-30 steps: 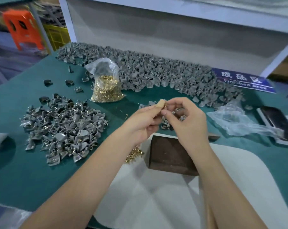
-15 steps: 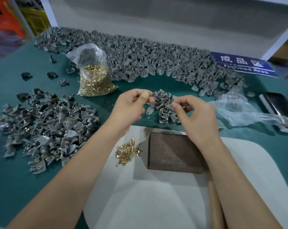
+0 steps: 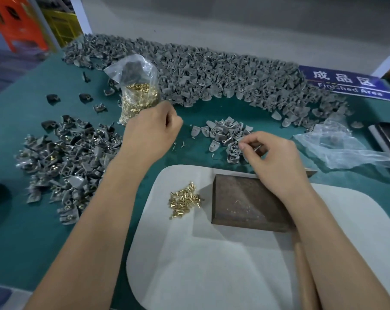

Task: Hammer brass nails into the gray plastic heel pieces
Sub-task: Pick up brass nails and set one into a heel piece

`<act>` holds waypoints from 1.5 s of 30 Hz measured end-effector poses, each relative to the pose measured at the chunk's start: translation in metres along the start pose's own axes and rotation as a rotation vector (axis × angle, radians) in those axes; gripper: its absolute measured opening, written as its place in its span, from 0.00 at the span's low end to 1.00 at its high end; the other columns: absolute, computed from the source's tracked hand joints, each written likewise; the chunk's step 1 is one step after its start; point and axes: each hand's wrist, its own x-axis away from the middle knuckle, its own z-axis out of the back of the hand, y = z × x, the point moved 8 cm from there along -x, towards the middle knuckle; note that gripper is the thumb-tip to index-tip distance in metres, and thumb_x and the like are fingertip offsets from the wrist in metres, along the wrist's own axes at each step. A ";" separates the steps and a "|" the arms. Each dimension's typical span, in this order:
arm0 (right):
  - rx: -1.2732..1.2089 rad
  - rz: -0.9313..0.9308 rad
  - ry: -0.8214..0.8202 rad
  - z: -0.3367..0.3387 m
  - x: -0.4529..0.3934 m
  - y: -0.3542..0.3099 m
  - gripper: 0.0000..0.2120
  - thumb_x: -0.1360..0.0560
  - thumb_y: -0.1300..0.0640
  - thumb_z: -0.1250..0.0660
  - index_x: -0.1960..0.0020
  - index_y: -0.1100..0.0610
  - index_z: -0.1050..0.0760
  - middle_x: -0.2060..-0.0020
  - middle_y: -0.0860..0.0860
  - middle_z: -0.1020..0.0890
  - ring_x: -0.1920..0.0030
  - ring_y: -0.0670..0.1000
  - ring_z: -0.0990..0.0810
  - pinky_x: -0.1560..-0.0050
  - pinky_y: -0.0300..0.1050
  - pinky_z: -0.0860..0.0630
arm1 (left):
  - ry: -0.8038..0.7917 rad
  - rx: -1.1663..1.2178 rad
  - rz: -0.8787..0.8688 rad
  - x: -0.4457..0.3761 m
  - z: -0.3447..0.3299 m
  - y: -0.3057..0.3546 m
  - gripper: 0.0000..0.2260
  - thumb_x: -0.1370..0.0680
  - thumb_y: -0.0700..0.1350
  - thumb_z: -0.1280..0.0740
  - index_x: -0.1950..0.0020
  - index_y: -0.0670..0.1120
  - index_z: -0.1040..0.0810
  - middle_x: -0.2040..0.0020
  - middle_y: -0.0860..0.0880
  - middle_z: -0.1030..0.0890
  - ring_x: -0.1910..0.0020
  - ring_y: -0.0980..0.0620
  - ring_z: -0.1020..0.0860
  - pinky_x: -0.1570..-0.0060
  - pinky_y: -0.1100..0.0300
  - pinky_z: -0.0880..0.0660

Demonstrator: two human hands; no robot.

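A small heap of gray plastic heel pieces [image 3: 225,133] lies on the green mat just beyond a dark metal block [image 3: 247,202]. My right hand [image 3: 274,159] reaches over the block and pinches a heel piece [image 3: 234,151] at the heap's near edge with thumb and forefinger. My left hand [image 3: 152,130] hovers to the left, beside the bag of brass nails [image 3: 138,95]. Its fingers are curled under and nothing shows in them. Loose brass nails [image 3: 184,201] lie on the white pad [image 3: 212,265], left of the block.
A long bank of gray heel pieces [image 3: 212,74] runs along the back. Heel pieces with nails in them [image 3: 64,162] are heaped at the left. A wooden handle [image 3: 303,276] lies under my right forearm. A blue sign [image 3: 346,83], crumpled plastic [image 3: 346,148] and a dark flat object [image 3: 388,135] sit at the right.
My hands have parted. The left one swung left toward the nail bag. The right one dropped to the small heap and took hold of a piece.
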 end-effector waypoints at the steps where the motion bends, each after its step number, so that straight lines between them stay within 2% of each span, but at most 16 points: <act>1: 0.004 0.004 -0.009 -0.001 0.000 -0.001 0.03 0.21 0.51 0.29 0.53 0.43 0.18 0.59 0.38 0.16 0.59 0.43 0.20 0.53 0.51 0.19 | 0.020 -0.009 0.019 0.001 0.005 -0.004 0.09 0.20 0.48 0.44 0.53 0.47 0.27 0.64 0.52 0.24 0.66 0.47 0.25 0.64 0.54 0.33; 4: 0.016 0.020 -0.049 -0.003 0.001 -0.004 0.04 0.22 0.50 0.30 0.53 0.41 0.18 0.58 0.37 0.16 0.57 0.44 0.19 0.52 0.53 0.19 | -0.065 -0.008 0.026 0.005 0.001 -0.007 0.09 0.19 0.47 0.44 0.52 0.46 0.27 0.63 0.51 0.23 0.65 0.47 0.25 0.63 0.51 0.29; 7: 0.008 0.029 -0.110 -0.007 0.002 -0.008 0.03 0.23 0.47 0.30 0.53 0.40 0.18 0.56 0.36 0.16 0.53 0.45 0.18 0.49 0.55 0.19 | -0.194 -0.071 -0.059 0.012 -0.014 -0.003 0.06 0.18 0.46 0.40 0.50 0.48 0.24 0.54 0.52 0.20 0.52 0.46 0.22 0.51 0.49 0.24; 10: 0.030 0.059 -0.159 -0.011 0.002 -0.013 0.04 0.24 0.45 0.30 0.51 0.40 0.17 0.56 0.35 0.16 0.53 0.45 0.18 0.49 0.55 0.19 | -0.157 -0.179 -0.121 0.012 -0.017 0.000 0.08 0.19 0.49 0.32 0.41 0.53 0.20 0.46 0.55 0.20 0.39 0.47 0.28 0.40 0.51 0.31; 13: 0.149 0.090 -0.199 -0.017 0.000 -0.016 0.04 0.23 0.44 0.30 0.49 0.38 0.18 0.56 0.34 0.17 0.52 0.44 0.19 0.52 0.48 0.21 | -0.193 -0.231 -0.067 0.011 -0.025 -0.010 0.12 0.20 0.52 0.30 0.38 0.55 0.20 0.45 0.54 0.19 0.37 0.47 0.30 0.39 0.51 0.35; 16: 0.224 0.136 -0.179 -0.018 0.000 -0.020 0.05 0.23 0.45 0.30 0.47 0.39 0.18 0.57 0.32 0.21 0.54 0.41 0.23 0.56 0.43 0.28 | -0.180 -0.230 -0.029 0.011 -0.026 -0.014 0.10 0.20 0.52 0.30 0.40 0.56 0.18 0.46 0.55 0.17 0.38 0.48 0.30 0.40 0.52 0.35; 20: 0.206 0.126 -0.196 -0.018 0.000 -0.023 0.06 0.22 0.45 0.30 0.46 0.40 0.17 0.53 0.35 0.17 0.51 0.42 0.20 0.52 0.45 0.22 | -0.172 -0.190 -0.034 0.011 -0.025 -0.011 0.05 0.21 0.50 0.29 0.47 0.57 0.16 0.51 0.56 0.17 0.41 0.48 0.29 0.44 0.52 0.36; 25: 0.176 0.118 -0.200 -0.020 0.000 -0.024 0.06 0.22 0.46 0.30 0.46 0.41 0.17 0.55 0.35 0.17 0.50 0.43 0.19 0.49 0.49 0.20 | -0.202 -0.196 -0.109 0.016 -0.030 0.003 0.05 0.19 0.51 0.31 0.46 0.55 0.17 0.49 0.54 0.20 0.40 0.48 0.30 0.44 0.53 0.37; 28: 0.084 0.099 -0.130 -0.013 -0.002 -0.019 0.06 0.22 0.49 0.28 0.45 0.43 0.17 0.54 0.37 0.16 0.52 0.43 0.20 0.48 0.50 0.20 | -0.120 0.043 -0.289 0.022 -0.027 0.040 0.05 0.19 0.49 0.31 0.47 0.51 0.17 0.51 0.54 0.20 0.46 0.48 0.29 0.45 0.52 0.31; 30: -0.038 0.099 -0.062 -0.005 -0.003 -0.016 0.08 0.23 0.53 0.26 0.44 0.46 0.17 0.54 0.38 0.16 0.54 0.41 0.21 0.49 0.46 0.21 | -0.061 0.186 -0.369 0.029 -0.027 0.063 0.04 0.20 0.49 0.30 0.48 0.51 0.17 0.54 0.56 0.20 0.50 0.51 0.29 0.50 0.56 0.31; 33: -0.156 0.122 -0.050 -0.002 -0.002 -0.017 0.09 0.24 0.60 0.26 0.46 0.50 0.16 0.55 0.41 0.16 0.53 0.44 0.19 0.50 0.45 0.22 | -0.095 0.396 -0.300 0.036 -0.043 0.073 0.02 0.19 0.50 0.31 0.50 0.54 0.18 0.56 0.61 0.22 0.53 0.60 0.29 0.53 0.63 0.32; 36: -0.210 0.105 -0.024 -0.001 -0.001 -0.013 0.09 0.24 0.61 0.26 0.46 0.50 0.15 0.54 0.41 0.14 0.52 0.45 0.17 0.49 0.44 0.21 | -0.154 0.587 -0.188 0.038 -0.059 0.069 0.03 0.19 0.47 0.31 0.50 0.53 0.17 0.56 0.62 0.19 0.55 0.68 0.26 0.55 0.71 0.33; 38: -0.279 0.095 0.007 0.001 -0.001 -0.011 0.09 0.24 0.60 0.25 0.45 0.50 0.15 0.54 0.40 0.14 0.52 0.44 0.16 0.49 0.43 0.19 | -0.162 0.636 -0.127 0.036 -0.063 0.063 0.04 0.18 0.48 0.31 0.50 0.53 0.16 0.56 0.62 0.18 0.56 0.67 0.23 0.56 0.71 0.31; 40: -0.302 0.105 0.015 0.001 -0.001 -0.011 0.07 0.23 0.59 0.25 0.48 0.50 0.14 0.56 0.39 0.14 0.53 0.46 0.16 0.50 0.47 0.18 | -0.164 0.673 -0.086 0.034 -0.064 0.058 0.04 0.19 0.49 0.31 0.50 0.53 0.16 0.55 0.61 0.16 0.54 0.66 0.21 0.53 0.69 0.28; 45: -0.285 0.101 0.003 0.002 0.000 -0.011 0.05 0.23 0.57 0.26 0.49 0.49 0.15 0.56 0.39 0.15 0.53 0.46 0.16 0.51 0.48 0.18 | -0.218 0.704 -0.092 0.034 -0.069 0.060 0.05 0.19 0.48 0.30 0.48 0.50 0.14 0.54 0.57 0.15 0.53 0.62 0.19 0.52 0.67 0.25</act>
